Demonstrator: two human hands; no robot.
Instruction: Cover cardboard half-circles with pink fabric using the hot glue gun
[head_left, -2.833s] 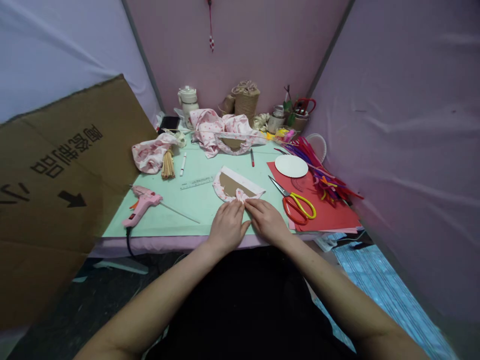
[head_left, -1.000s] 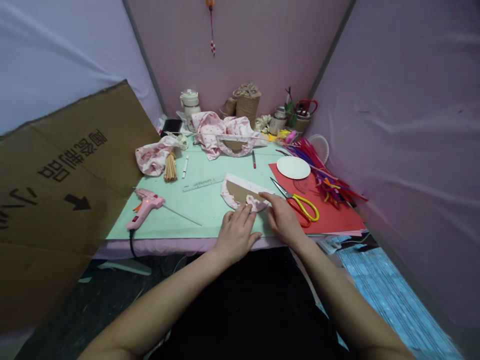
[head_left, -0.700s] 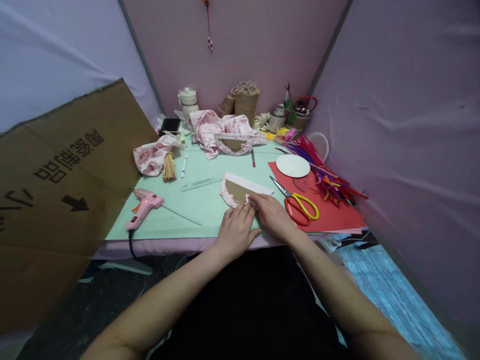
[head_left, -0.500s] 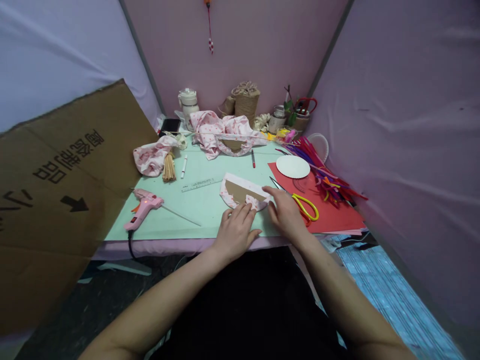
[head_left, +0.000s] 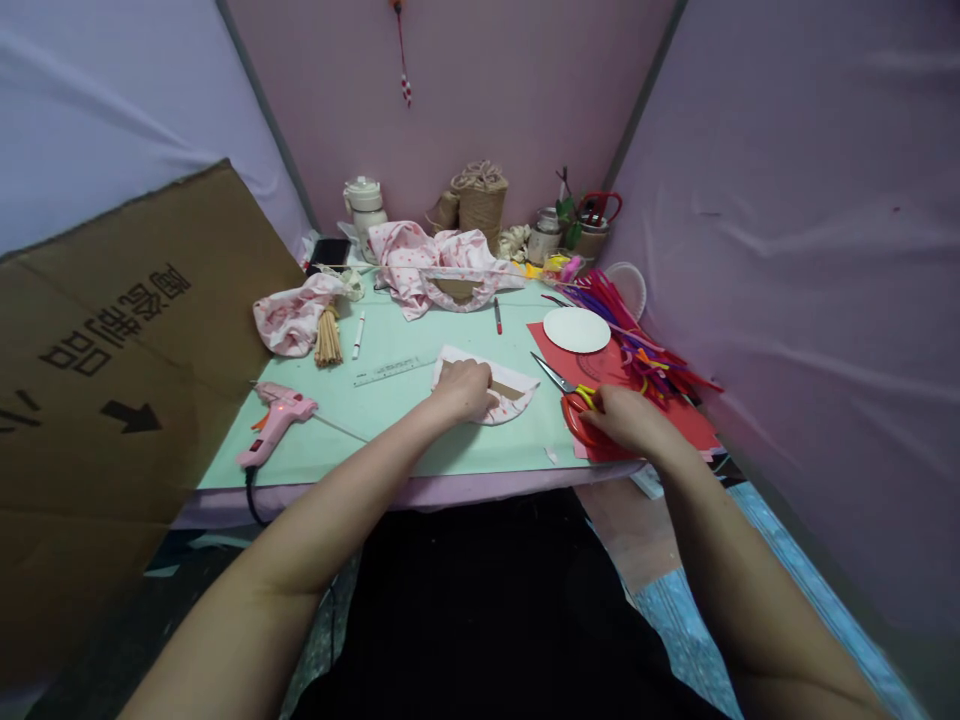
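Observation:
A half-round cardboard piece (head_left: 507, 390), its edges folded over with white and pink-patterned fabric, lies on the pale green table sheet. My left hand (head_left: 465, 390) is on its left part with the fingers curled in and closed, covering some of the cardboard. To the right, my right hand (head_left: 628, 418) grips the handles of a pair of scissors (head_left: 576, 398) with red and yellow handles. The blades point up and left over the red paper (head_left: 679, 425). A tiny pale scrap (head_left: 551, 455) lies close to the table's front edge.
A pink glue gun (head_left: 277, 422) with a cord rests at the left, beside a big cardboard sheet (head_left: 150, 380). A ruler (head_left: 394, 371), pink-patterned cloth (head_left: 409, 265), a white oval disc (head_left: 576, 329) and pipe cleaners (head_left: 637, 345) lie farther back.
My right hand has left the half-round piece, moved right and closed on the scissors. My left hand has shifted up onto the piece and curled its fingers. The view has turned slightly.

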